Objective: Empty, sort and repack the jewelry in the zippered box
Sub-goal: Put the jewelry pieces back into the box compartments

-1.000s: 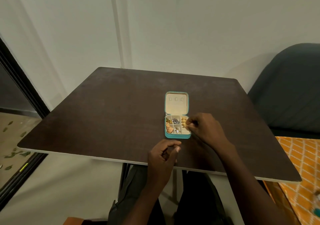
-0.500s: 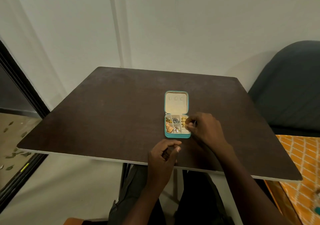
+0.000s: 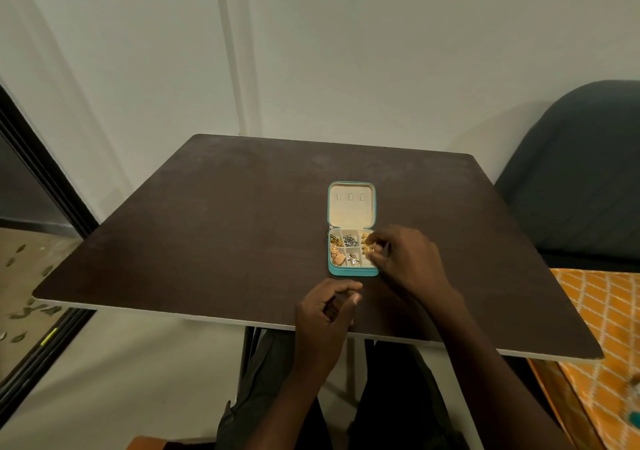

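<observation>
A small teal zippered jewelry box (image 3: 351,271) lies open on the dark table (image 3: 207,224), its cream lid (image 3: 350,207) laid back flat. Its compartments hold gold pieces (image 3: 336,255) on the left, silver studs (image 3: 350,241) in the middle and gold earrings (image 3: 367,243) on the right. My right hand (image 3: 405,259) is over the box's right column, fingertips pinched on a gold earring there. My left hand (image 3: 327,314) hovers near the table's front edge, just below the box, fingers loosely curled with nothing visible in them.
A dark upholstered chair (image 3: 581,179) stands at the right of the table. An orange patterned cloth (image 3: 602,352) lies lower right. A white wall runs behind the table, and a dark door frame (image 3: 41,169) is at the left.
My right hand's fingers shifted slightly up along the box's right column, pinching the gold earrings. My left hand has stayed in place.
</observation>
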